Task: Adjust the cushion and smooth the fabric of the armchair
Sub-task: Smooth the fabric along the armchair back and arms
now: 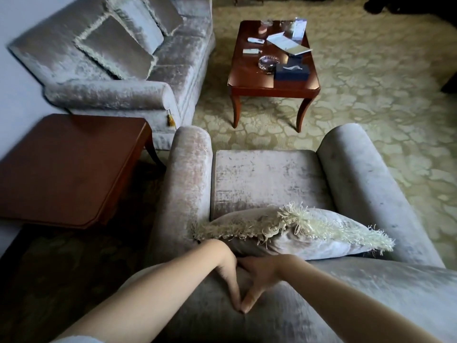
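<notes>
I look down from behind a grey velvet armchair (269, 179). A matching cushion (314, 241) with a cream fringe lies tilted against the backrest, its right corner resting on the right armrest. My left hand (228, 276) and my right hand (259, 278) rest on top of the backrest, side by side, thumbs touching at the tips. The fingers of both hands curl over the front of the backrest behind the cushion and are hidden, so I cannot see whether they grip anything.
A dark wooden side table (66, 167) stands left of the armchair. A velvet sofa (128, 78) with cushions fills the upper left. A wooden coffee table (272, 78) ahead carries papers, a glass ashtray and a tissue box. Patterned carpet (371, 95) covers the floor.
</notes>
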Available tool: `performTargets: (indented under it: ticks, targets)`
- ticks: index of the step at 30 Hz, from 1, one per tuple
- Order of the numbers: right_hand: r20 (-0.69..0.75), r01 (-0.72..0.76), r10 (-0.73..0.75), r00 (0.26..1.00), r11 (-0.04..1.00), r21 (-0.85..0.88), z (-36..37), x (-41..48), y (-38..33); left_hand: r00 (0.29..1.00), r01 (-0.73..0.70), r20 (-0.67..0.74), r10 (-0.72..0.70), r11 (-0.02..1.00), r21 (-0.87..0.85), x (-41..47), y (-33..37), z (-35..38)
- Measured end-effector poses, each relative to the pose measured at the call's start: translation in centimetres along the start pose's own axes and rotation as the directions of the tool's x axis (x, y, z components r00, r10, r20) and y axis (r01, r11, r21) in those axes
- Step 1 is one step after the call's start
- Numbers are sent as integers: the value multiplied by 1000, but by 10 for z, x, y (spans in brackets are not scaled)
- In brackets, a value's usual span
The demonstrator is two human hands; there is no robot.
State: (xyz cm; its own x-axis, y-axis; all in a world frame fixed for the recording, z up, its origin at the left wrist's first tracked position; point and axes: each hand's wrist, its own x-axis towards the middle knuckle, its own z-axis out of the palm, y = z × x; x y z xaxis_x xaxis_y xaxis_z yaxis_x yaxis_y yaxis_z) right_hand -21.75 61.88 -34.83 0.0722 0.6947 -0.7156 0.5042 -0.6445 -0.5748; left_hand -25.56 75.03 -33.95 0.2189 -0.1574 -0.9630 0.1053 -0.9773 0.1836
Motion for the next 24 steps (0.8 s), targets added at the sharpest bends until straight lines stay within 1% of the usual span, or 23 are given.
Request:
performTargets:
  ticks: [3,9,12,14,18,20,22,24]
  targets:
    - [-10,32,-32,999,999,9,-6,5,1,999,29,-36,-27,998,49,0,-4,-9]
    - [-45,78,-75,996,995,68,-19,14,-10,990,-23,-142,23,1000,-4,-11,-23,-16]
    - [-49,47,-42,998,993,105,-26,13,-21,985,-42,-170,37,999,-28,-21,-34,-21]
    - [-82,20,-13,997,996,87,-31,11,-26,975,-28,-219,23,999,-20,-33,-42,-25]
    - [-168,-35,48,985,996,79,-33,3,-35,948,75,-307,-83,996,-38,-57,-62,-22]
    - [-192,-53,61,980,997,48,-26,0,-36,942,104,-315,-118,993,-59,-62,-67,-14]
    - [-213,-66,74,974,997,45,-18,-1,-35,940,94,-321,-117,992,-86,-62,-67,-5]
    - [-247,-62,80,966,995,80,-13,-1,-32,941,71,-323,-104,991,-111,-62,-65,-2]
